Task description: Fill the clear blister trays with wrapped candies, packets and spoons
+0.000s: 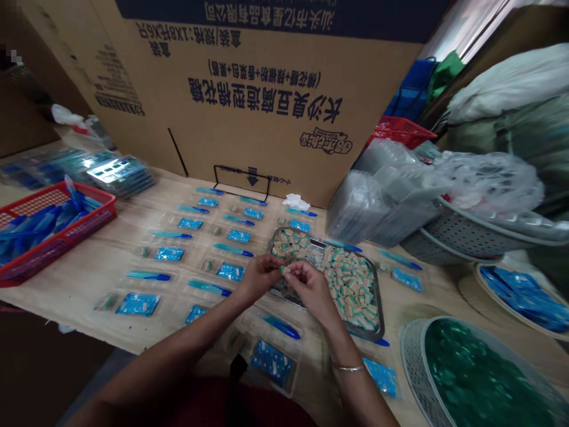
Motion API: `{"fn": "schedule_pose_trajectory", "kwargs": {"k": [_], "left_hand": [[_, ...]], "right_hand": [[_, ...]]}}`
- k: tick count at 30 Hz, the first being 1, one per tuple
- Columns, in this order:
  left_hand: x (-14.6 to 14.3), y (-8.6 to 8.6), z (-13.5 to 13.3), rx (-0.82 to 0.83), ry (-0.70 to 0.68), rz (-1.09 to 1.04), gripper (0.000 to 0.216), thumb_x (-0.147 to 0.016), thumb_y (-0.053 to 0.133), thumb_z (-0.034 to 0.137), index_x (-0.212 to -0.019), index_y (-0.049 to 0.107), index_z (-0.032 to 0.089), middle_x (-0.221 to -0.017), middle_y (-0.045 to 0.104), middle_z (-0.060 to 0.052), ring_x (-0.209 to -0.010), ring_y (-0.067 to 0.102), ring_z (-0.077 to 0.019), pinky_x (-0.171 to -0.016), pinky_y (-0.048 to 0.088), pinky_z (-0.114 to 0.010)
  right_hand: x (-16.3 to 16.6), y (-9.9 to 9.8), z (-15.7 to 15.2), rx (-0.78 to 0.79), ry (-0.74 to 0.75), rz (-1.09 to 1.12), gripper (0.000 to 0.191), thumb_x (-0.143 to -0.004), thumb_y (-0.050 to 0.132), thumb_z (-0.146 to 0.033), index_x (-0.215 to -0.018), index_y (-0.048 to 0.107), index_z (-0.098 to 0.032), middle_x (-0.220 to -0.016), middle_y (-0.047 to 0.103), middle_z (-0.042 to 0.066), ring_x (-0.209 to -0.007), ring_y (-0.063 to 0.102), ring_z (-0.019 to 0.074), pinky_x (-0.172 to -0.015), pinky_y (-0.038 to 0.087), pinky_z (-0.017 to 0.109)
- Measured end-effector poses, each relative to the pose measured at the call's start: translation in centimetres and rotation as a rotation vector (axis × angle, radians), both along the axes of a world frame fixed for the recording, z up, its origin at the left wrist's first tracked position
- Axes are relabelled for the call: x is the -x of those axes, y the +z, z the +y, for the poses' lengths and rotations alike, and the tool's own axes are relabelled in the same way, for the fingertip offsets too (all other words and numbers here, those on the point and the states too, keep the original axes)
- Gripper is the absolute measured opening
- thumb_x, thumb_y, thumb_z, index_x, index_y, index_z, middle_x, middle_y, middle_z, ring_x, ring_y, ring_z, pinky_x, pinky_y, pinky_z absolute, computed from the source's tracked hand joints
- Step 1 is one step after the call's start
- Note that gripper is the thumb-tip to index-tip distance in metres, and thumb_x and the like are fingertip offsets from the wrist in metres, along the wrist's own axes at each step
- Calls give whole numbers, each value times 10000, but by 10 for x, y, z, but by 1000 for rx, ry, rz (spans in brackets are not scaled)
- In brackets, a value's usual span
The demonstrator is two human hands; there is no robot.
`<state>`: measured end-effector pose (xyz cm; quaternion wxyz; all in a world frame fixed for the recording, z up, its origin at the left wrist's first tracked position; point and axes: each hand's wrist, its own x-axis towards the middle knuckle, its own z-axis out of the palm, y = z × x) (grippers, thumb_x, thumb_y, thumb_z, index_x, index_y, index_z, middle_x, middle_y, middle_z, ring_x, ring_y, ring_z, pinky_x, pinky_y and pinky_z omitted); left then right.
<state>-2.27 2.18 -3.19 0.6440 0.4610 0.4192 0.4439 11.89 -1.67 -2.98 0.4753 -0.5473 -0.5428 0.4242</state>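
My left hand [260, 276] and my right hand [313, 290] meet over a metal tray [380, 296], both with fingertips pinched together. Between them shows a small striped piece [283, 270], partly covered by the fingers. Many more teal, orange and cream striped pieces [349, 281] fill the tray in a loose heap. Around my arms lie clear plastic blister trays in rows, holding a blue pen [282, 326], a blue printed packet [272, 362] and a striped piece or two. A bracelet [349, 368] circles my right wrist.
A large cardboard box [258, 130] stands behind the table. At left is a red basket [95, 216] of blue pens. Stacked clear trays [368, 204] stand at right, near a grey basket [466, 231], a bowl of blue packets [524, 296] and a basket of green items [415, 362].
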Motion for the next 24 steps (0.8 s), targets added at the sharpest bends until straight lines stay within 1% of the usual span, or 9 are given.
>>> {"fn": "schedule_pose_trajectory", "kwargs": {"k": [4, 6, 8, 11, 14, 17, 19, 21, 24], "left_hand": [[2, 5, -4, 31, -36, -63, 285, -521, 803, 280, -734, 673, 140, -670, 680, -3, -613, 599, -125, -588, 454, -224], [4, 6, -4, 33, -53, -74, 313, -503, 819, 290, -734, 674, 136, -684, 680, -5, -616, 597, -123, -596, 455, -227], [7, 6, -4, 22, -34, -89, 317, -465, 835, 274, -693, 665, 134, -664, 670, -2, -603, 587, -118, -589, 448, -222], [13, 4, -6, 2, -3, -131, 300, -464, 828, 235, -693, 660, 140, -641, 652, 2, -589, 568, -109, -570, 435, -212], [23, 3, -8, 11, 29, -138, 294, -474, 811, 197, -724, 664, 148, -654, 644, 8, -588, 561, -103, -559, 428, -206], [34, 2, -14, 60, 44, -110, 267, -498, 799, 222, -723, 677, 146, -624, 631, 10, -559, 554, -106, -552, 433, -219], [39, 2, -19, 35, 63, -66, 243, -530, 787, 240, -729, 689, 142, -629, 639, 0, -565, 557, -113, -559, 438, -227], [47, 4, -20, -54, 83, 44, 181, -579, 760, 228, -722, 697, 137, -637, 649, -12, -578, 559, -115, -557, 433, -223], [76, 14, -1, -130, 107, 327, 98, -633, 718, 187, -712, 704, 130, -626, 663, -18, -571, 573, -119, -548, 441, -218]], "right_hand": [[10, 1, 1, -22, -95, 17, 125, -700, 602, -314, -722, 558, -199, -592, 537, -36, -526, 487, 117, -494, 384, 222], [13, 0, 2, -38, -93, 8, 120, -698, 601, -300, -749, 557, -201, -601, 531, -38, -535, 496, 119, -497, 396, 221], [15, 1, 1, -57, -99, -1, 167, -691, 610, -294, -824, 569, -202, -679, 578, -16, -589, 542, 135, -544, 439, 240], [17, 3, 0, -60, -50, -32, 248, -695, 628, -319, -914, 595, -208, -843, 650, 38, -709, 610, 179, -651, 490, 295], [21, 4, 0, -35, 25, -76, 218, -710, 629, -370, -854, 617, -207, -754, 656, 39, -666, 615, 195, -606, 489, 299], [34, 5, 1, -22, 41, -87, 223, -709, 630, -397, -815, 616, -202, -703, 649, 38, -628, 612, 196, -569, 487, 294], [46, 6, 1, -24, 36, -81, 237, -699, 634, -410, -800, 618, -197, -704, 656, 46, -627, 617, 200, -577, 496, 303], [56, 6, 1, -29, 41, -61, 251, -693, 640, -426, -785, 621, -193, -701, 660, 54, -632, 623, 207, -592, 506, 313], [60, 6, -1, -19, 79, -34, 275, -706, 643, -443, -817, 640, -191, -767, 681, 75, -710, 643, 224, -650, 525, 328]]}}
